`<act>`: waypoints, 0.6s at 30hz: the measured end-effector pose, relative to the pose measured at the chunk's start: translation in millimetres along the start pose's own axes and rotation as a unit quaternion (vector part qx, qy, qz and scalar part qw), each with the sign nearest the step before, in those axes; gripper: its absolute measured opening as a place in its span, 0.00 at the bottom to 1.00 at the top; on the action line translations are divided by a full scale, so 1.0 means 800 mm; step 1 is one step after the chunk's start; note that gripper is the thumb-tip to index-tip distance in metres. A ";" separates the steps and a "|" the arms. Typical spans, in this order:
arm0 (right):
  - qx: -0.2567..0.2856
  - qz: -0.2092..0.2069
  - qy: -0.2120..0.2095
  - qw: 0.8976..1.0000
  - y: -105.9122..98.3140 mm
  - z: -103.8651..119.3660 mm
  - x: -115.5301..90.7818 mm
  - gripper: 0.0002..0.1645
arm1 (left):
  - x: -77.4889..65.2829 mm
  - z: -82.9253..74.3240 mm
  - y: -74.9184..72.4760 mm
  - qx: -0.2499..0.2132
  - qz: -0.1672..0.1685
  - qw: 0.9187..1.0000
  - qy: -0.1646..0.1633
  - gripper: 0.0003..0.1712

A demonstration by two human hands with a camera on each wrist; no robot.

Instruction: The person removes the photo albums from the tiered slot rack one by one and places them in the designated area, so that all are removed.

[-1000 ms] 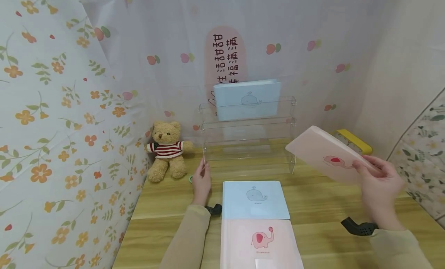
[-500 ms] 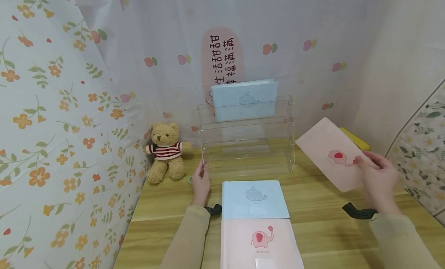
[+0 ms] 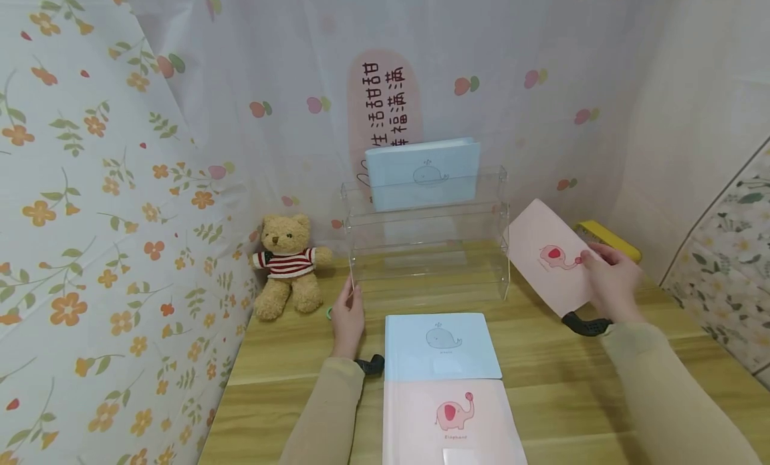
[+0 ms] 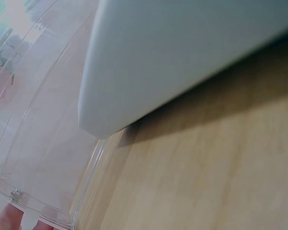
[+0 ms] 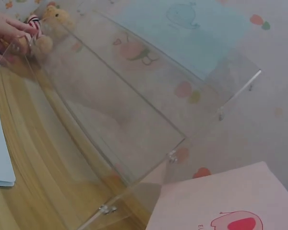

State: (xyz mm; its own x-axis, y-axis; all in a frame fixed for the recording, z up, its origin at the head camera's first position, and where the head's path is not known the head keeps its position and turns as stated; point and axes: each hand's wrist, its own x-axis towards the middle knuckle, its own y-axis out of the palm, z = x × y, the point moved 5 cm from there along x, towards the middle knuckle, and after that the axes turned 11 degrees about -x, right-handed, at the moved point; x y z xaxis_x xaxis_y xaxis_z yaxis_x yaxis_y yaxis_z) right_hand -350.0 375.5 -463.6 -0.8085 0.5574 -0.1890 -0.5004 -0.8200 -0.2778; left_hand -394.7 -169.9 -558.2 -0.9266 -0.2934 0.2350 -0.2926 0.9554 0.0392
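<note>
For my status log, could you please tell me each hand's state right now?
Left hand: holding the side edge of the clear plastic tiered stand.
Right hand: holding a pink rectangular elephant-print booklet.

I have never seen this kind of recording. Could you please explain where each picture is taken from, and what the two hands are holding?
There is no machine here, only a person's bare hands. The wide picture comes from a camera on the head, looking down and forward. The two smaller ones come from cameras on the wrists, so things look close and slanted.

The left hand grips the side of a clear stand. The right hand holds a pink elephant book in the air.

A blue whale book stands on the top tier. On the wooden table lie another blue book and, nearer the person, another pink book. A teddy bear sits at the left.
</note>
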 end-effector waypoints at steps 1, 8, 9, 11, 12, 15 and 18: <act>-0.015 0.001 -0.001 1.000 0.004 0.000 0.002 0.31 | 0.000 -0.001 0.000 0.000 0.000 1.000 0.001 0.28; -0.068 -0.021 -0.012 0.997 0.029 -0.008 0.015 0.25 | 0.000 -0.002 -0.001 -0.002 -0.003 1.000 0.001 0.28; -0.064 -0.024 -0.013 0.998 0.032 -0.009 0.016 0.23 | -0.001 -0.003 -0.002 -0.004 -0.004 1.000 0.000 0.28; -0.053 -0.027 -0.008 0.998 0.037 -0.012 0.016 0.20 | -0.001 -0.004 -0.003 -0.009 -0.006 1.000 -0.004 0.28; -0.047 -0.029 -0.006 0.998 0.038 -0.014 0.016 0.19 | -0.001 -0.005 -0.003 -0.011 -0.005 1.000 -0.004 0.28; -0.045 -0.037 -0.003 0.998 0.039 -0.016 0.018 0.19 | -0.001 -0.005 -0.001 -0.009 -0.001 1.000 -0.005 0.28; -0.071 -0.037 -0.007 0.997 0.037 -0.016 0.021 0.20 | -0.001 -0.005 0.001 -0.006 0.001 1.000 -0.004 0.28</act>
State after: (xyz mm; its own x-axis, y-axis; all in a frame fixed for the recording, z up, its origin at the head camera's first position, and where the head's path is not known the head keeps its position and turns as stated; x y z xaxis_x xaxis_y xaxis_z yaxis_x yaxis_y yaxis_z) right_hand -374.5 362.3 -487.2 -0.7752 0.6135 -0.1506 -0.5109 -0.7491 -0.4216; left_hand -393.1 -168.6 -554.4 -0.9289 -0.2926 0.2269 -0.2886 0.9561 0.0512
